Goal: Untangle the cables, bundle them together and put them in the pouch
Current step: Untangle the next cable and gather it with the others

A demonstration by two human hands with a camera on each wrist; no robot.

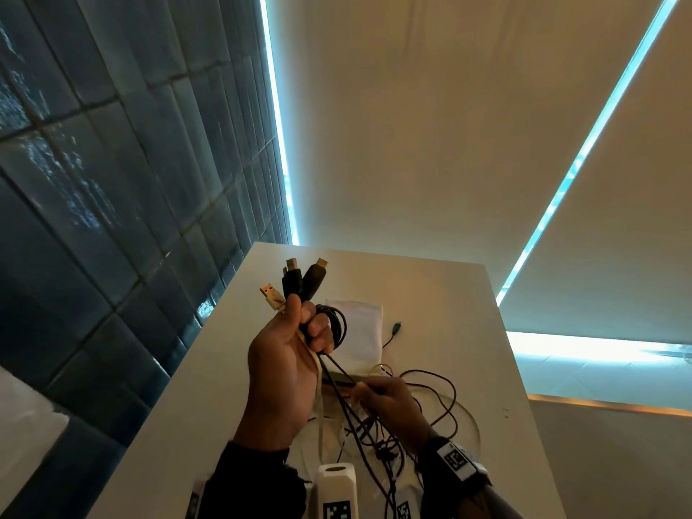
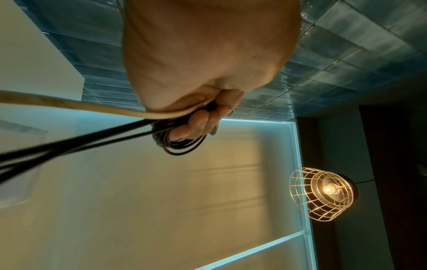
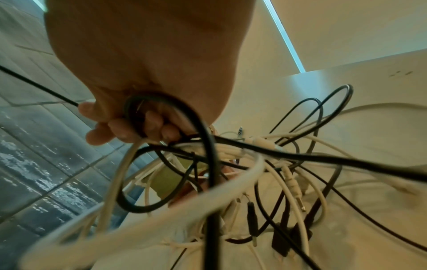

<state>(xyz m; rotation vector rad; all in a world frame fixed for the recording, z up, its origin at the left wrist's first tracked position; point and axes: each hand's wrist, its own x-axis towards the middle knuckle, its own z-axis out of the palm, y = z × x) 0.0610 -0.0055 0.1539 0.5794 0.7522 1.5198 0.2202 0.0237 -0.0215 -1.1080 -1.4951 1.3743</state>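
My left hand (image 1: pixel 307 324) is raised above the table and grips a bunch of cables just below their plugs. Two black plugs (image 1: pixel 299 280) and a pale one (image 1: pixel 271 297) stick up from the fist. A small black coil (image 1: pixel 339 325) loops round its fingers, and the same coil (image 2: pixel 182 144) shows in the left wrist view. Lower down, my right hand (image 1: pixel 369 391) holds the strands running from that bunch. Its fingers (image 3: pixel 150 124) curl round a black loop. Tangled black and white cables (image 3: pixel 265 164) lie under it. The white pouch (image 1: pixel 359 331) lies flat behind my hands.
A white table (image 1: pixel 449 294) carries everything, with a loose black plug (image 1: pixel 397 325) right of the pouch. A dark tiled wall (image 1: pixel 93 181) runs close along the table's left edge. A wire-cage lamp (image 2: pixel 323 193) hangs overhead.
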